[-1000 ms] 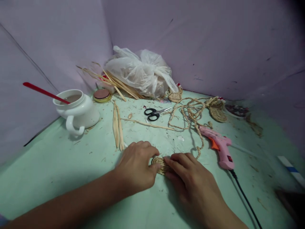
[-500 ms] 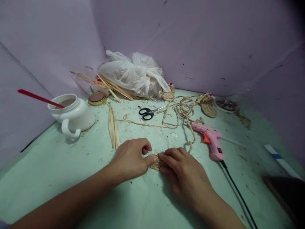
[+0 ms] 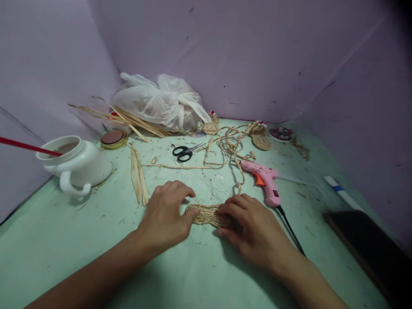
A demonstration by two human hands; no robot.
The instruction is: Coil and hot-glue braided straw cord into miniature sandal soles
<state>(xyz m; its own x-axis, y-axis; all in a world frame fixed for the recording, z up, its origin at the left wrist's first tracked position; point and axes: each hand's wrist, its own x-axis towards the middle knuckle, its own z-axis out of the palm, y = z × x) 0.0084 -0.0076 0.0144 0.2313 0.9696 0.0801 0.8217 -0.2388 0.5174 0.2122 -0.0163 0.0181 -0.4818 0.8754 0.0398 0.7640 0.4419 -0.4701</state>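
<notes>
A small sole-shaped piece of coiled straw braid (image 3: 207, 215) lies on the green tabletop in front of me. The thumb of my left hand (image 3: 167, 212) rests on its left end, while the other fingers curve above, apart from the thumb. My right hand (image 3: 254, 223) grips the right end between fingers and thumb, hiding that part. Just beyond my right fingers, a loose straw braid (image 3: 240, 176) trails from a tangled heap. A pink glue gun (image 3: 265, 178) with an orange trigger lies to the right of it.
Black-handled scissors (image 3: 185, 152), flat straw strips (image 3: 138, 176) and a knotted white plastic bag (image 3: 161, 103) lie farther back. On the left stands a white pot (image 3: 80, 163) with a red stick. Small straw slippers (image 3: 260, 137) sit at the back; a dark phone-like slab (image 3: 363, 253) is at right.
My view has swung right, so the table things sit farther left. My hands have spread apart, and more of the braided piece shows between them.
</notes>
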